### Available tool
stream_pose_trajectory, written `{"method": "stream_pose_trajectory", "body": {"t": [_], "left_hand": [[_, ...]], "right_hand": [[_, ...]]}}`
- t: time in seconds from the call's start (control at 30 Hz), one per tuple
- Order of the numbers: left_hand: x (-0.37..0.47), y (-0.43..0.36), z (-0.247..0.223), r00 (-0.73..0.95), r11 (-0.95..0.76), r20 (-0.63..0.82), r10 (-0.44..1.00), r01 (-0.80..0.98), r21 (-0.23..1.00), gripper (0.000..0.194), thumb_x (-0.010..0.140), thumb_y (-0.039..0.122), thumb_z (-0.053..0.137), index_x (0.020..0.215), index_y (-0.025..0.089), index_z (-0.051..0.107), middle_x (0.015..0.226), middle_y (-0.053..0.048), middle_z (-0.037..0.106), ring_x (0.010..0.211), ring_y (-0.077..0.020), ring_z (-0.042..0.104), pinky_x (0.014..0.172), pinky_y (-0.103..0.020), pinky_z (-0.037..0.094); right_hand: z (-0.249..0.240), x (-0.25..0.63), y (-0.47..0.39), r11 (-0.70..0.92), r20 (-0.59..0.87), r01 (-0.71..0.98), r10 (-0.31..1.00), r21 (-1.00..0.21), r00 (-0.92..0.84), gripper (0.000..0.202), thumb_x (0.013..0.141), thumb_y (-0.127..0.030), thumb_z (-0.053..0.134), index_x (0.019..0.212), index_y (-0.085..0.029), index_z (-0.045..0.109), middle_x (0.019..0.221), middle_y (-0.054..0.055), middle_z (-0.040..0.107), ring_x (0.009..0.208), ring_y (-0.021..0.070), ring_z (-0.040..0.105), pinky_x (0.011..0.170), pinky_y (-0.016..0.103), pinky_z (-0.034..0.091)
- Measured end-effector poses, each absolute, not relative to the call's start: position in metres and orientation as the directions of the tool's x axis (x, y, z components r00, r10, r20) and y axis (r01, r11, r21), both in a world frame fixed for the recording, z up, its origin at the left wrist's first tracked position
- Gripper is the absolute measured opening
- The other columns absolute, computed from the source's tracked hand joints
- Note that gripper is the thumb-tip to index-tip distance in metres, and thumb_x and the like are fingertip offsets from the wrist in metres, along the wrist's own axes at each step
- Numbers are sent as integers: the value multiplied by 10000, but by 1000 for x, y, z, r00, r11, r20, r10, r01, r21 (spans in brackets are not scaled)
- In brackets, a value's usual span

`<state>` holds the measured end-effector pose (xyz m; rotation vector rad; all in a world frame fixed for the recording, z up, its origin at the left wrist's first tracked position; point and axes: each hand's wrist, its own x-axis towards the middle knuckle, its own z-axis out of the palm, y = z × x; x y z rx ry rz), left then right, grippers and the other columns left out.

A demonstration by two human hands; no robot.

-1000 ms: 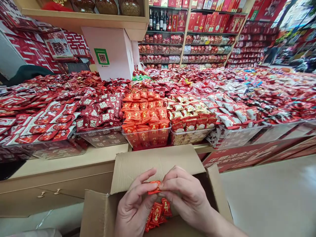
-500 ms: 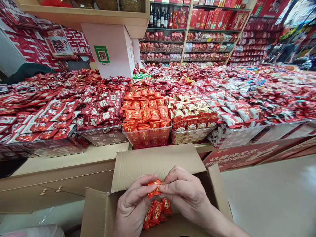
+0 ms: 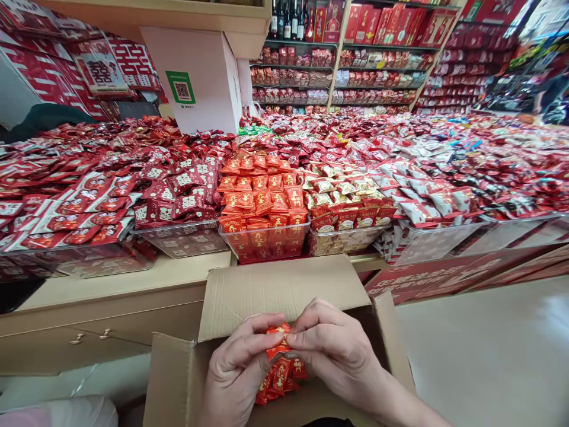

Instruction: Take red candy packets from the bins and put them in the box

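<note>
Between the fingertips of both hands is a small red wrapped candy (image 3: 277, 342) with gold print. My left hand (image 3: 242, 365) pinches its left side, fingers bent and closed. On its right side, my right hand (image 3: 335, 344) grips the wrapper between thumb and forefinger. Both hands are over an open cardboard box (image 3: 275, 290). Below them, inside the box, lie several more red candy packets (image 3: 281, 376) with gold lettering, partly hidden by my hands. Just beyond the box stands a clear bin of matching red candies (image 3: 262, 237), stacked in upright rows.
Left of that bin is a bin of dark red packets (image 3: 182, 237); right of it, one of cream and red packets (image 3: 349, 228). A pillar with a QR code (image 3: 195, 83) rises behind. Stocked shelves (image 3: 377, 59) line the back. Below the bins is a cabinet (image 3: 102, 338).
The camera view has shifted slightly, with the shelves and bins sitting a little higher in the picture. Both hands keep nearly the same grip on the candy.
</note>
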<state>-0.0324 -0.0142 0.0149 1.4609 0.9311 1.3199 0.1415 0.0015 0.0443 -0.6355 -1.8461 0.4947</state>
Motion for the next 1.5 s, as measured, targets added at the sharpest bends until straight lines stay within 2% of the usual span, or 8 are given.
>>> {"method": "stream_pose_trajectory", "body": {"t": [0.4,0.63,0.77,0.9,1.0,1.2,1.5], "left_hand": [[-33,-13,15,162,-342,340,926,-14,940,205,782,178,608,872,326,718,1003,-8,691,939,-134,623,791,-191,494],[-33,-14,16,163,-327,320,933,13,945,183,779,186,615,855,312,724,983,-13,696,933,-135,626,823,-196,480],[-30,-15,17,144,-258,264,954,-59,964,186,757,193,642,883,312,708,988,-15,689,934,-143,628,767,-187,506],[-32,-17,15,108,-228,244,964,-146,963,127,738,173,662,778,290,688,941,15,675,887,-127,630,742,-185,507],[-37,-19,11,118,-310,316,941,-72,948,161,771,138,616,777,285,680,1011,24,648,925,-121,606,754,-181,496],[-40,-16,15,185,-580,560,808,79,811,242,799,88,563,919,281,647,1142,50,610,1080,-111,520,969,-228,389],[-38,-14,17,223,-618,588,777,94,781,243,806,103,563,960,275,640,1177,53,615,1132,-126,507,1004,-256,379]], "right_hand": [[43,142,1,769,709,192,638,-610,-301,75,815,-132,585,846,-188,624,732,33,614,660,108,568,588,224,476],[43,142,0,763,700,203,645,-614,-307,59,808,-134,595,844,-171,625,728,36,618,661,104,569,582,213,473],[43,141,-1,737,675,202,673,-645,-302,78,797,-125,608,854,-176,622,718,30,618,666,107,574,581,207,476],[46,142,-4,729,655,192,678,-657,-332,96,804,-134,607,888,-179,611,739,27,628,694,108,572,616,210,475],[50,143,-5,716,632,183,687,-674,-359,134,806,-170,612,939,-178,599,777,36,629,726,118,568,645,226,478],[52,143,-10,762,691,151,638,-630,-338,133,799,-109,596,923,-155,601,768,45,607,701,121,546,615,240,470],[48,145,-10,768,697,129,628,-627,-346,112,765,-74,626,853,-136,593,733,49,595,674,119,532,596,245,463]]}}
